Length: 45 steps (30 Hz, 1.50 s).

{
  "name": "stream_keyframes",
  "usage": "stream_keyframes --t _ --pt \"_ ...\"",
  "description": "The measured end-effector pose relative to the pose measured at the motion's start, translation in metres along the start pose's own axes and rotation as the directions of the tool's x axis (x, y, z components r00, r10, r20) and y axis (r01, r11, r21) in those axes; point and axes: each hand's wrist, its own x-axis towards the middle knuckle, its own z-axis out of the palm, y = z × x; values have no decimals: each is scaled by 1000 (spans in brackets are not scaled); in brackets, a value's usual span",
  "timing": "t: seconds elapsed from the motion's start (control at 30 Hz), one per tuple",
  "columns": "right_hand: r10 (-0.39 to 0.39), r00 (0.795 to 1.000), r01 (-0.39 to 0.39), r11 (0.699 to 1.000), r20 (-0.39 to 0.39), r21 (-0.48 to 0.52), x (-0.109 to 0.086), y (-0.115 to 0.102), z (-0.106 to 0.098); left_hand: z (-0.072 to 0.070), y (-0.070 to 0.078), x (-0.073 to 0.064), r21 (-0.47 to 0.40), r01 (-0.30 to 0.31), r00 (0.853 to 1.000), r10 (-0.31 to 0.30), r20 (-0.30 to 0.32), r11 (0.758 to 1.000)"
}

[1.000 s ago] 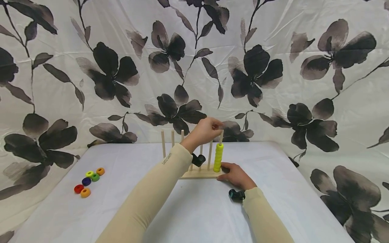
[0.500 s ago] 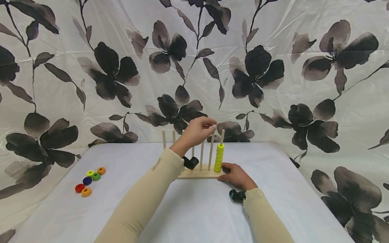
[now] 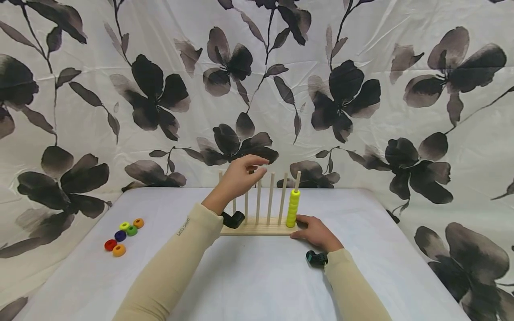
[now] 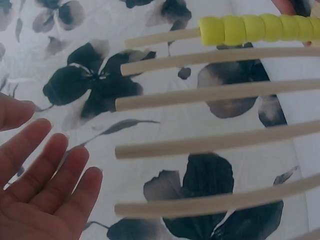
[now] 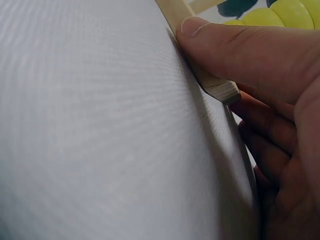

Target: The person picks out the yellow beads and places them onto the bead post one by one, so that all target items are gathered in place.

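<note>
A wooden peg rack point(image 3: 259, 230) stands on the table, with several upright pegs along its base. Yellow beads point(image 3: 293, 208) are stacked on its rightmost peg, and the tip of that peg shows above them. My right hand point(image 3: 317, 234) holds the right end of the base; in the right wrist view its thumb point(image 5: 225, 47) presses the front edge while fingers lie behind. My left hand point(image 3: 241, 178) is raised in front of the left pegs and holds nothing. The left wrist view shows its fingers point(image 4: 55, 170) apart from the bare peg tips.
At the table's left lie several loose beads: a red bead point(image 3: 110, 244), a blue bead point(image 3: 120, 236), a green bead point(image 3: 131, 230), a yellow-green bead point(image 3: 125, 226) and two orange beads point(image 3: 118, 250). A floral cloth point(image 3: 180, 89) hangs behind the table.
My left hand has moved left, away from the top of the rightmost peg and across the rack. My right hand stays at the base's right end. The view has shifted slightly.
</note>
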Motion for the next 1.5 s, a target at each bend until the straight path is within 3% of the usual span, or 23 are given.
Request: stream_keyframes --t 0.17,0.33,0.93,1.5 --pt "0 1000 0 1000 4 -9 0 0 -2 -14 -6 -9 22 -2 1000 3 -28 1000" --pt "21 1000 -21 1000 10 -6 1 0 -2 -30 -17 -19 -11 18 997 -19 -73 1000" --pt "14 1000 -14 1000 11 -8 -1 -3 -1 -77 -61 -56 78 162 980 -151 -131 984" --pt "6 1000 -6 1000 -2 -17 -3 -1 1 -100 -108 -88 188 282 956 -258 -141 941"
